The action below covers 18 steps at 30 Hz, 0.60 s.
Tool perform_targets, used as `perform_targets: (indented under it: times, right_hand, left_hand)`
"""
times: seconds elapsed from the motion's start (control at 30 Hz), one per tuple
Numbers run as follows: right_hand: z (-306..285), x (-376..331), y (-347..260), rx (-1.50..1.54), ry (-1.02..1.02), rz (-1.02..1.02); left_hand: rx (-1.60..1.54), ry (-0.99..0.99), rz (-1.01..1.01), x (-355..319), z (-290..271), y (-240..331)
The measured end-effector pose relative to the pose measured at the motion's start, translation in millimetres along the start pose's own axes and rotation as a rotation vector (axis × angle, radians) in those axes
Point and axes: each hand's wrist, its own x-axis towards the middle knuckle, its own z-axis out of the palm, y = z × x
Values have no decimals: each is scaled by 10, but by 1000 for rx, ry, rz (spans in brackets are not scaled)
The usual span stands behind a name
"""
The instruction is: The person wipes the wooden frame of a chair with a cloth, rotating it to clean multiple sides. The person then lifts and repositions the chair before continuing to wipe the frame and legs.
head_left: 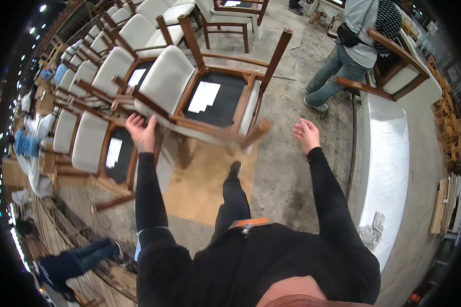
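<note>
Chairs are filling the upper left of the head view, lying tipped on their backs in a row, pale padded backrests facing up and dark undersides showing. The nearest chair (210, 100) is tilting over a brown sheet of board (210, 179) on the concrete floor (292, 169), its wooden legs pointing up and toward the person, a white paper label (204, 96) sticking to its dark underside. The left hand (142, 131) is reaching up and gripping the wooden frame rail at the chair's lower left edge, fingers curling around it. The right hand (306, 135) is hanging free with fingers spread and slack, holding nothing, a little apart from the chair's front leg end (258, 130). Black sleeves are covering both forearms, and one dark shoe (235, 169) is stepping onto the board below the chair. At the upper right another person (351, 46) in jeans is standing beside a long white bench (389, 153).
</note>
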Motion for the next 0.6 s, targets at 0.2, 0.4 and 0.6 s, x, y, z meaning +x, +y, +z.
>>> perform_targets:
  times: [0.2,0.4,0.6]
  right_hand:
    - [1322,1905,-1031,-133,171,-520]
    - [1951,2650,-1774,-86,71,-272]
    - [1664,2570,-1899,91,218,-155]
  left_hand:
    - [-22,-372,-308,1135,103,-715]
    - [-185,-571,-355,1459,291,-1078]
    - [-321,-621,-155,1401,460,-668]
